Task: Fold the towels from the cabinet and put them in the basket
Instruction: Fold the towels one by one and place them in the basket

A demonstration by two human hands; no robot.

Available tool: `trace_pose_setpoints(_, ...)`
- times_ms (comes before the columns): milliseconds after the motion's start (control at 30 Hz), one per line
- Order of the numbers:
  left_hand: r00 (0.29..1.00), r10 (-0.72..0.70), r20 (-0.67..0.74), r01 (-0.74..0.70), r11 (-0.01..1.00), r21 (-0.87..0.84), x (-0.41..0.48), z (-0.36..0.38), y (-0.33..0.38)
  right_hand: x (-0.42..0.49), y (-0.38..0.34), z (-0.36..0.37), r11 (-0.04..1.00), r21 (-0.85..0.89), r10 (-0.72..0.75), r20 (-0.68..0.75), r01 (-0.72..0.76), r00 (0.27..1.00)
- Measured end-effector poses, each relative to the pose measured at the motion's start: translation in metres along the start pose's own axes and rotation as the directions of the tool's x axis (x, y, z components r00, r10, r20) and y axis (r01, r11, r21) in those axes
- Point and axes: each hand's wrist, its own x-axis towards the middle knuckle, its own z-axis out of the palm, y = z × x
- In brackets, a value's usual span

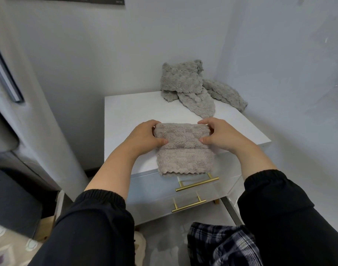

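Sleeves: black elastic-cuffed sleeves and a patch of dark plaid cloth filled the bottom of the view.
Left hand: the left hand gripped the left end of the folded-over layer, fingers curled over its far edge, thumb pressed on top.
Right hand: the right hand pinched the right end the same way.
Towel: the beige-grey towel lay at the front of the white cabinet top, its scalloped hem hanging over the edge.
Crumpled towels: the crumpled towels sat heaped at the back right, against the wall.
Drawers: two brass handles showed below.
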Motion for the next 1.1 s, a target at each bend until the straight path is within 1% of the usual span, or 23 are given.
trace_pose_setpoints(67, 0.999, 0.009, -0.047, -0.010, 1.000, -0.006, 0.000, 0.000, 0.001, 0.003, 0.000, 0.001, 0.999, 0.035, -0.015, -0.050, 0.017, 0.999)
trace_pose_setpoints(167, 0.975, 0.035, -0.221, -0.029, 0.999, 0.028, 0.002, 0.003, 0.004, 0.009, -0.001, 0.005, 0.998, 0.057, -0.017, -0.176, 0.027, 0.984)
trace_pose_setpoints(267, 0.933, 0.066, -0.353, -0.065, 0.998, 0.014, 0.002, 0.007, 0.007, 0.013, -0.002, 0.013, 0.994, 0.042, -0.079, -0.317, 0.097, 0.945)
trace_pose_setpoints(367, 0.923, 0.086, -0.376, -0.101, 0.995, -0.022, 0.001, 0.009, 0.008, 0.011, -0.002, 0.016, 0.989, 0.020, -0.128, -0.405, 0.149, 0.905)
trace_pose_setpoints(433, 0.927, 0.088, -0.366, -0.110, 0.993, -0.039, 0.001, 0.009, 0.008, 0.009, -0.003, 0.015, 0.987, 0.012, -0.138, -0.427, 0.159, 0.894)
trace_pose_setpoints(533, 0.936, 0.083, -0.341, -0.111, 0.992, -0.065, 0.000, 0.008, 0.006, 0.007, -0.002, 0.011, 0.987, -0.002, -0.152, -0.379, 0.164, 0.913)
trace_pose_setpoints(633, 0.932, 0.087, -0.351, -0.100, 0.995, -0.018, -0.001, 0.005, 0.005, 0.003, -0.001, 0.008, 0.986, 0.007, -0.154, -0.303, 0.164, 0.940)
trace_pose_setpoints(733, 0.930, 0.085, -0.357, -0.072, 0.996, 0.049, 0.000, 0.003, 0.003, 0.001, -0.001, 0.005, 0.982, 0.033, -0.164, -0.315, 0.184, 0.935)
trace_pose_setpoints(900, 0.945, 0.084, -0.317, -0.042, 0.989, 0.139, 0.002, 0.005, 0.001, 0.001, -0.001, 0.005, 0.989, 0.045, -0.122, -0.289, 0.141, 0.949)
trace_pose_setpoints(1033, 0.955, 0.086, -0.284, -0.051, 0.990, 0.130, 0.002, 0.006, 0.002, 0.001, 0.000, 0.004, 0.994, 0.059, -0.072, -0.229, 0.088, 0.971)
trace_pose_setpoints(1100, 0.971, 0.058, -0.230, -0.037, 0.995, 0.094, 0.001, 0.005, 0.000, 0.000, -0.001, 0.003, 0.997, 0.029, -0.058, -0.198, 0.065, 0.978)
